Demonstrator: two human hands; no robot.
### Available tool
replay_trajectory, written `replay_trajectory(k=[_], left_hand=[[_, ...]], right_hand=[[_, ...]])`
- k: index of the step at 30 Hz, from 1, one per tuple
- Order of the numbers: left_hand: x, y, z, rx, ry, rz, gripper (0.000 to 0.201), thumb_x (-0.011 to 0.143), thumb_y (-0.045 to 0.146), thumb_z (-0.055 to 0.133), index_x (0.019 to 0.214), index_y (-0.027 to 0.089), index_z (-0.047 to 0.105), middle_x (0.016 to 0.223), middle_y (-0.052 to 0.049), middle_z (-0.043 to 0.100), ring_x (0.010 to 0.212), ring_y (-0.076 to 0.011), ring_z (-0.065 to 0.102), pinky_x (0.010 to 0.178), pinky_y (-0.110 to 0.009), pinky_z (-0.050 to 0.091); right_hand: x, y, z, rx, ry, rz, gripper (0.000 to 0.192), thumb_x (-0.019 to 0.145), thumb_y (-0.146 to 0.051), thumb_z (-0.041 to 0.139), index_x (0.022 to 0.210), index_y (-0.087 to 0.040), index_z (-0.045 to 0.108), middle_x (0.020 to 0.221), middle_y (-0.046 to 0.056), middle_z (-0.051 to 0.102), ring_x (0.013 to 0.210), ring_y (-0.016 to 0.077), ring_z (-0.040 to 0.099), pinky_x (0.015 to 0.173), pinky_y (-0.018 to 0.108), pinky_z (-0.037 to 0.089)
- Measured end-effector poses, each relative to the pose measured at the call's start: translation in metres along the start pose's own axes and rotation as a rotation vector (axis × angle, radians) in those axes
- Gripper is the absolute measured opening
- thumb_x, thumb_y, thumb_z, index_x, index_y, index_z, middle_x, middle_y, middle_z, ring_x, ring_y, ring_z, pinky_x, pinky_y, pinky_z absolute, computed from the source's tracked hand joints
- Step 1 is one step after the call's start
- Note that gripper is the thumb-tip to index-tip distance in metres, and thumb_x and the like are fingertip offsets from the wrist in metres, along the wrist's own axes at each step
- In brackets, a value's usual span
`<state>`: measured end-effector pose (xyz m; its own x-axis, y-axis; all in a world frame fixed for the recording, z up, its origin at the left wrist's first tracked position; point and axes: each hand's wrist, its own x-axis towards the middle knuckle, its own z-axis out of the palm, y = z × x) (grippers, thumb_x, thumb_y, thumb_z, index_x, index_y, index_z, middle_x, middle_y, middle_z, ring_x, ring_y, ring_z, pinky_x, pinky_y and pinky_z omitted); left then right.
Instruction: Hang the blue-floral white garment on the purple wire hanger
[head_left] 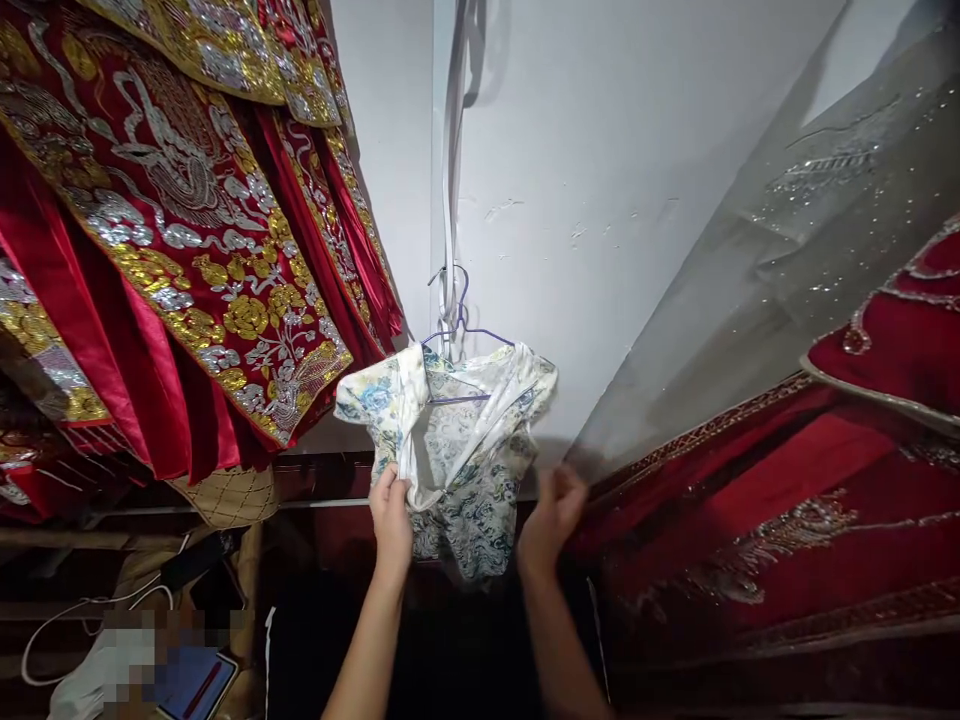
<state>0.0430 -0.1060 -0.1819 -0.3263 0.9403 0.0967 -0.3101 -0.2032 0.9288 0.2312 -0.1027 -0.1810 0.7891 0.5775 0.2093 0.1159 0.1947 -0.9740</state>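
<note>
A short-sleeved blouse (469,530) with a blue floral pattern on white hangs on a thin purple hanger (480,330) in front of the wall. Its front lies open, so the inside of the back shows. My left hand (391,505) is closed, pinching the edge of the front on the left side between thumb and fingers. Just off the blouse's right side is my right hand (553,515), blurred by motion, its fingers loosely bent and apart from the thumb. Nothing shows in it, and it appears not to touch the cloth.
A white strap (450,150) runs down the wall to the hanger hook. Red garments with gold and silver embroidery (247,310) hang at left. Sheer sequinned fabric (817,230) and red beaded cloth (750,500) fill the right. A tablet-like device (199,685) and white cable (30,650) lie lower left.
</note>
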Motion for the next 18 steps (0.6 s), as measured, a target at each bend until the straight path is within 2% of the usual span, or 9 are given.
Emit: replay_trajectory(k=[1,2,3,4,5,8,12,15,18], left_hand=[[-0.004,-0.002,0.0,-0.017,-0.02,-0.023,0.009,0.076,0.024,0.057,0.08,0.018,0.062,0.069,0.002,0.055,0.06,-0.0118,0.047,0.059,-0.021,0.037],[-0.007,-0.002,0.001,-0.03,-0.045,-0.04,0.012,0.076,0.024,0.058,0.083,0.017,0.064,0.071,0.002,0.058,0.062,-0.0123,0.049,0.061,-0.021,0.039],[-0.009,0.0,0.001,-0.043,-0.073,-0.052,0.015,0.075,0.024,0.059,0.086,0.017,0.066,0.073,0.001,0.06,0.063,-0.0127,0.05,0.062,-0.022,0.04],[-0.012,0.003,0.001,-0.059,-0.101,-0.063,0.017,0.075,0.024,0.06,0.09,0.017,0.067,0.075,0.0,0.061,0.063,-0.0129,0.051,0.063,-0.022,0.041],[-0.014,0.008,0.001,-0.078,-0.12,-0.072,0.02,0.076,0.024,0.06,0.093,0.017,0.068,0.076,0.0,0.063,0.063,-0.0129,0.052,0.063,-0.022,0.042],[-0.019,0.024,0.001,-0.122,-0.126,-0.099,0.027,0.077,0.026,0.063,0.102,0.017,0.068,0.078,-0.001,0.065,0.06,-0.0124,0.052,0.061,-0.023,0.043],[-0.024,0.037,0.0,-0.096,-0.128,-0.135,0.03,0.078,0.03,0.066,0.104,0.016,0.068,0.076,-0.002,0.064,0.06,-0.0142,0.054,0.06,-0.024,0.044],[-0.025,0.03,-0.005,-0.056,-0.136,-0.063,0.026,0.083,0.034,0.06,0.103,0.017,0.066,0.081,-0.004,0.063,0.071,-0.0173,0.059,0.068,-0.027,0.048],[-0.029,0.006,-0.013,0.122,-0.118,0.106,0.021,0.085,0.028,0.055,0.102,0.019,0.062,0.092,-0.006,0.064,0.088,-0.0204,0.062,0.084,-0.032,0.049]], right_hand=[[-0.021,0.011,0.005,-0.014,-0.203,0.082,0.043,0.088,-0.059,0.051,0.103,-0.02,0.061,0.106,0.01,0.063,0.098,0.0248,0.06,0.087,0.037,0.049],[-0.039,0.018,0.01,-0.007,-0.518,0.172,0.045,0.088,-0.062,0.049,0.095,-0.019,0.062,0.095,0.01,0.064,0.088,0.0245,0.061,0.078,0.036,0.05],[-0.053,0.023,0.016,0.007,-0.733,0.232,0.047,0.088,-0.064,0.047,0.089,-0.019,0.062,0.086,0.009,0.063,0.08,0.0233,0.061,0.071,0.035,0.05],[-0.063,0.025,0.023,0.022,-0.91,0.262,0.048,0.088,-0.065,0.047,0.083,-0.019,0.061,0.078,0.007,0.061,0.073,0.0215,0.059,0.066,0.033,0.049],[-0.068,0.025,0.028,0.035,-1.018,0.265,0.048,0.088,-0.065,0.049,0.079,-0.02,0.059,0.073,0.004,0.059,0.068,0.0195,0.057,0.063,0.032,0.047],[-0.07,0.02,0.039,0.015,-1.09,0.223,0.043,0.086,-0.063,0.055,0.075,-0.021,0.055,0.064,-0.002,0.052,0.06,0.0151,0.051,0.057,0.028,0.042],[-0.071,0.019,0.036,0.041,-1.185,0.361,0.047,0.087,-0.066,0.051,0.076,-0.021,0.055,0.06,-0.001,0.055,0.054,0.0141,0.052,0.05,0.026,0.036],[-0.073,0.02,0.029,0.106,-1.155,0.438,0.049,0.084,-0.067,0.054,0.07,-0.02,0.053,0.057,-0.001,0.056,0.049,0.0119,0.049,0.046,0.024,0.032],[-0.071,0.019,0.022,0.101,-1.075,0.439,0.05,0.08,-0.067,0.059,0.066,-0.019,0.054,0.051,-0.002,0.054,0.045,0.0095,0.043,0.045,0.023,0.03]])
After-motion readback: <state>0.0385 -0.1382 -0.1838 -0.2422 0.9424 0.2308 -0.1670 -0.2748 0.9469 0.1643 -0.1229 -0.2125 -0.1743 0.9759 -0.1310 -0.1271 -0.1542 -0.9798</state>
